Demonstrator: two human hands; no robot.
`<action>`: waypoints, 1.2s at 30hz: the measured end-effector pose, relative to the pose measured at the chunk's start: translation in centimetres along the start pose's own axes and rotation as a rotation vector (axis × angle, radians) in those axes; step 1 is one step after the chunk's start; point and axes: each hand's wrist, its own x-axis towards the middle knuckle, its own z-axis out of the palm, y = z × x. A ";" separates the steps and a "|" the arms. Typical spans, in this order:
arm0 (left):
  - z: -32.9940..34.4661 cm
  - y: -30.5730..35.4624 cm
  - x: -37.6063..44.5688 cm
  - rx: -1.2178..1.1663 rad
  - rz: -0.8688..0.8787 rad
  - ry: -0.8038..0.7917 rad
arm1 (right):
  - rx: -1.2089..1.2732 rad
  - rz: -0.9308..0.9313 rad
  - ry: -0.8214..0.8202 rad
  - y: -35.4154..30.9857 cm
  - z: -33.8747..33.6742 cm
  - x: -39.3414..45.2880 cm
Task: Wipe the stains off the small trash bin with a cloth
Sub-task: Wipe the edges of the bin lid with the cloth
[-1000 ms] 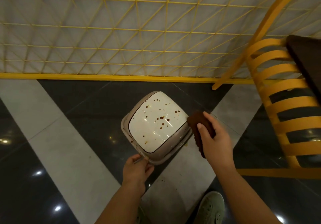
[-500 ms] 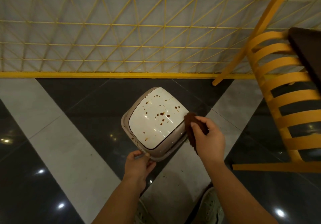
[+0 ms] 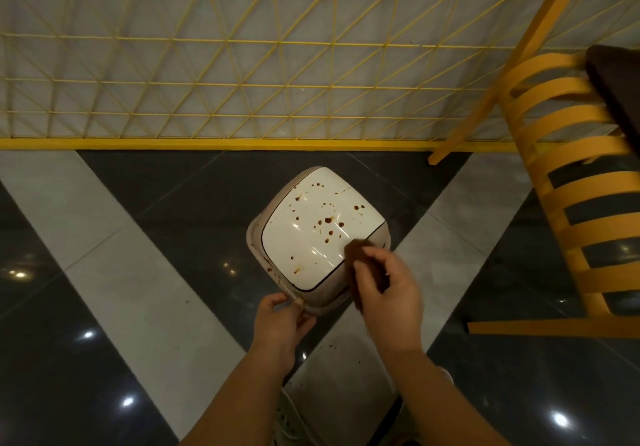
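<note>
From the head view, the bin (image 3: 320, 234) stands on the floor (image 3: 114, 272) just before the yellow fence (image 3: 207, 65). Its white lid is spotted brown nearly all over, so the wiping has barely begun. The right hand (image 3: 389, 290) clutches the cloth (image 3: 362, 264) at the lid's near right edge; the left hand (image 3: 280, 324) pinches the bin's near rim. A yellow chair (image 3: 571, 182) stands right of the bin on glossy dark-and-pale tiles.
</note>
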 end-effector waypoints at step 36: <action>-0.1 -0.6 0.6 -0.063 0.005 0.002 | -0.299 -0.375 -0.016 3.1 1.1 -2.5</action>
